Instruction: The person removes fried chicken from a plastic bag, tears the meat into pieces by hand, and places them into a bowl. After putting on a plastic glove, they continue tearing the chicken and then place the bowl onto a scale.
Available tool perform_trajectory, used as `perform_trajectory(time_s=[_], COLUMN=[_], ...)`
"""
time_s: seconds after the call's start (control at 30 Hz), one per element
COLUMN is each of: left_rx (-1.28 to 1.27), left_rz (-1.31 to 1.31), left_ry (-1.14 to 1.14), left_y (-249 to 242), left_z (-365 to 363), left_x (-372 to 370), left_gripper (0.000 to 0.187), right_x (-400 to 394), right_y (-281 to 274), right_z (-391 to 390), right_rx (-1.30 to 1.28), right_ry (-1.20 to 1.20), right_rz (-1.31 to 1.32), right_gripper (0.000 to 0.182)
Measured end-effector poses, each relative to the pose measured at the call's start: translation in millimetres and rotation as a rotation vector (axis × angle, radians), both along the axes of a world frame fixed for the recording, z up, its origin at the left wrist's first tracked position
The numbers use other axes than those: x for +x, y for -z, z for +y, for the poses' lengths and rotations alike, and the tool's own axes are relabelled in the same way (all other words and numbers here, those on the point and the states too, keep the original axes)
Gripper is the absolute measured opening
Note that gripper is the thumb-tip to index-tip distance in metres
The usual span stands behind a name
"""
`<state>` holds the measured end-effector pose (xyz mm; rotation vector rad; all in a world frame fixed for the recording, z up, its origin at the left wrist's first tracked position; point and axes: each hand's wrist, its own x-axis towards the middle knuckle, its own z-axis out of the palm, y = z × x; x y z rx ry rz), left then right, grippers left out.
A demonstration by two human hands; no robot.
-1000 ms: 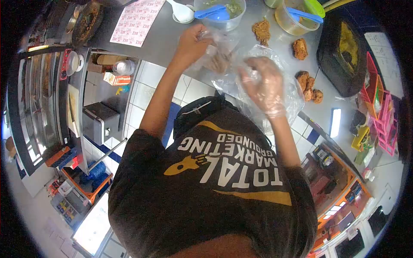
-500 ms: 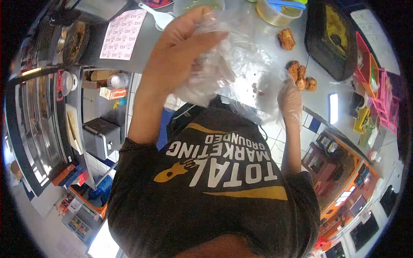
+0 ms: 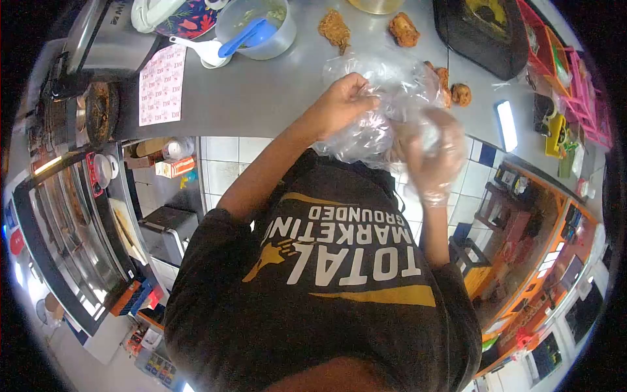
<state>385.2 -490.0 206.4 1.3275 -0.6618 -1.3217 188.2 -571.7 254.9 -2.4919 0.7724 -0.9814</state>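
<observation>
My bare left hand [image 3: 346,108] pinches the edge of a clear plastic bag [image 3: 372,134], which hangs crumpled in front of my shirt at the counter's near edge. My right hand [image 3: 434,153], in a clear plastic glove, is at the bag's right side, its fingers smeared by motion and partly covered by the plastic. Just beyond the bag lie several browned fried pieces: one flat piece [image 3: 334,31], a chunky piece [image 3: 403,30], and a small round piece [image 3: 461,95] beside others that the bag partly hides.
On the grey counter [image 3: 261,91] are a printed paper sheet [image 3: 162,85], a white spoon [image 3: 202,51], and a tub [image 3: 281,39] with a blue utensil [image 3: 251,34]. A black tray [image 3: 450,26] stands far right, near a lit phone [image 3: 506,125]. A floral-patterned container [image 3: 189,21] is far left.
My left hand has come down and nearer to my right hand with the bag. My gloved right hand has shifted lower against the bag. The view has tilted, showing more fried pieces.
</observation>
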Motion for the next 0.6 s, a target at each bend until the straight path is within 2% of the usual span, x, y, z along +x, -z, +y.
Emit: perform_trajectory(time_s=[0.03,0.13,0.23,0.27,0.33,0.4,0.43,0.5,0.6], left_rx=[-0.026,-0.181,0.039,0.091,0.182,0.144,0.125,0.063,-0.054], left_rz=[-0.037,-0.249,-0.56,-0.532,-0.48,-0.635,-0.714,-0.606,-0.525], left_ry=[0.019,0.059,0.054,0.035,0.002,-0.005,-0.007,0.046,0.137], left_y=[-3.0,2.1,-18.3,-29.0,-46.7,-34.8,-30.8,-39.1,-36.8], left_z=[3.4,-1.4,-0.6,2.3,2.7,4.7,5.5,3.3,1.3], left_x=[-1.0,12.6,38.5,43.9,52.2,54.0,54.4,49.2,47.9], left_gripper=[0.027,0.028,0.026,0.025,0.023,0.021,0.02,0.02,0.02], right_x=[7.4,25.2,2.6,-5.8,-15.2,-21.2,-16.3,2.2,26.8], right_y=[-12.2,-1.4,19.8,16.0,-4.7,-37.3,-40.3,-40.6,-11.6], right_z=[10.6,17.9,2.1,-1.4,-5.2,-8.8,-8.1,-4.8,-13.6], right_rx=[-0.034,0.084,0.272,0.307,0.411,0.555,0.409,0.11,0.138], right_ry=[-0.141,-0.075,-0.05,-0.011,0.006,-0.049,-0.122,-0.248,-0.6], right_rz=[0.045,0.192,0.37,0.407,0.556,0.787,0.559,0.1,0.129], right_gripper=[0.035,0.025,0.023,0.021,0.02,0.021,0.021,0.023,0.028])
